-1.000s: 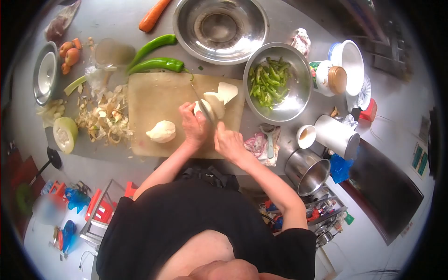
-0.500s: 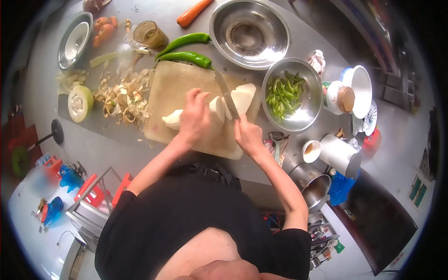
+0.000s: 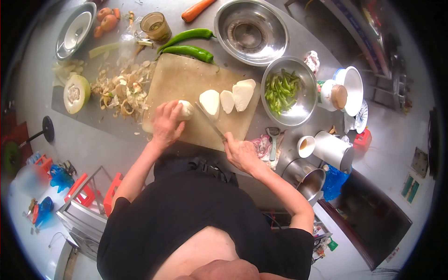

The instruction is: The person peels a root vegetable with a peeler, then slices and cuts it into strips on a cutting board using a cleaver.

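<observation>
My left hand (image 3: pixel 167 122) is closed around a peeled white vegetable piece (image 3: pixel 185 110) at the lower left of the cutting board (image 3: pixel 182 74). In my right hand (image 3: pixel 240 151) is a knife (image 3: pixel 211 122), held by its handle, with the blade slanting up and left over the board beside the vegetable. To the right of the blade, a thick white piece (image 3: pixel 210 103), a thinner slice (image 3: pixel 227 101) and some larger slices (image 3: pixel 243 95) lie on the board.
Around the board are peelings (image 3: pixel 125 93), green peppers (image 3: pixel 189 52), a carrot (image 3: pixel 197 10), a glass (image 3: pixel 155 26), a steel basin (image 3: pixel 273 23) and a bowl of cut green pepper (image 3: pixel 283 92). A peeler (image 3: pixel 273 142), cup (image 3: pixel 306 146) and halved gourd (image 3: pixel 76 94) lie nearer the edge.
My left hand has moved left and closed on the vegetable piece. The knife has come away from the slices, moving down and left. The camera view has also shifted.
</observation>
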